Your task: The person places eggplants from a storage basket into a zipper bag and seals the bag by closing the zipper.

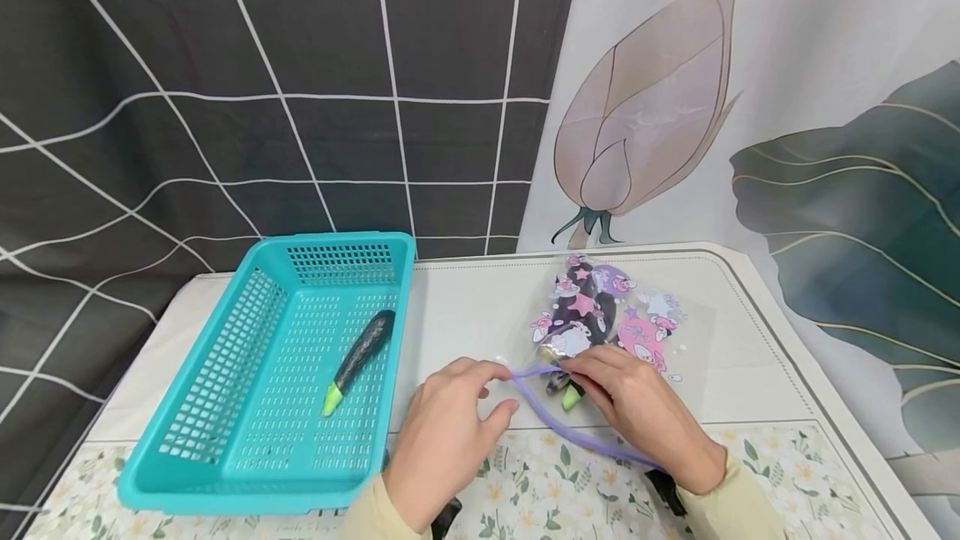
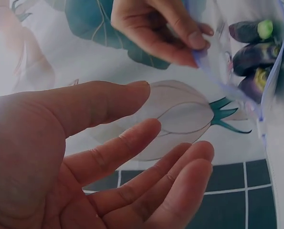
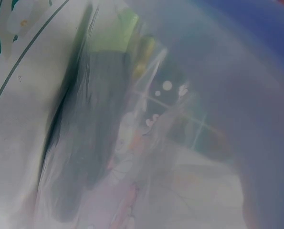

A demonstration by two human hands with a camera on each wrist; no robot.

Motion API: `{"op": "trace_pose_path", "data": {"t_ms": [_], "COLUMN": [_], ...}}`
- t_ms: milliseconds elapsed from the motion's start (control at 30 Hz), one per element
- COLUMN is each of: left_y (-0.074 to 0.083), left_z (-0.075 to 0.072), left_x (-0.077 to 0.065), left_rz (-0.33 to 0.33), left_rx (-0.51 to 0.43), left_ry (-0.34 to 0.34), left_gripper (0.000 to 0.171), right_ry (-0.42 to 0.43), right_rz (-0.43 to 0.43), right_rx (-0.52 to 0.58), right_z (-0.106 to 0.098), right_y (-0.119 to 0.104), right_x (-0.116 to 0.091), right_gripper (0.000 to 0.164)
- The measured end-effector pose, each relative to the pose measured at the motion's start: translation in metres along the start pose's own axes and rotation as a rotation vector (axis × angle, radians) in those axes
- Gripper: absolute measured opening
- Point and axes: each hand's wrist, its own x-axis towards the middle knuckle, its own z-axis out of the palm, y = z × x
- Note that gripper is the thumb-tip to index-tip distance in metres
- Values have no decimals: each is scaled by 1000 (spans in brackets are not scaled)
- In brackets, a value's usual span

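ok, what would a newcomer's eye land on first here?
Probably the bright turquoise basket at the head view's left, with one dark eggplant lying in it. Next, the clear, printed bag to its right, more eggplants inside, its purple rim pinched by the right hand. Behind it, the large printed flower bud.
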Motion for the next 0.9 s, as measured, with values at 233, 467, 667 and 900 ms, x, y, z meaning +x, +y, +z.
{"op": "trace_pose_path", "data": {"t_ms": [233,467,667,900], "left_y": [-3,-9,-13,-19], "left_z": [-14,-25,-33,-42], "left_x": [-3,-4,-6,-8], "left_rz": [-25,-59,-86,-117], "left_rx": [48,65,63,72], "left_ry": [48,93,100,105], "left_gripper": [24,25,26,26], "right_ry": [3,11,11,13], "right_rz": [-3,-13,-17,-15], "right_rx": [0,4,11,8], "right_z": [0,0,0,0], "right_y": [0,0,0,0], "right_x": [0,1,1,1], "right_gripper": [26,29,29,28]}}
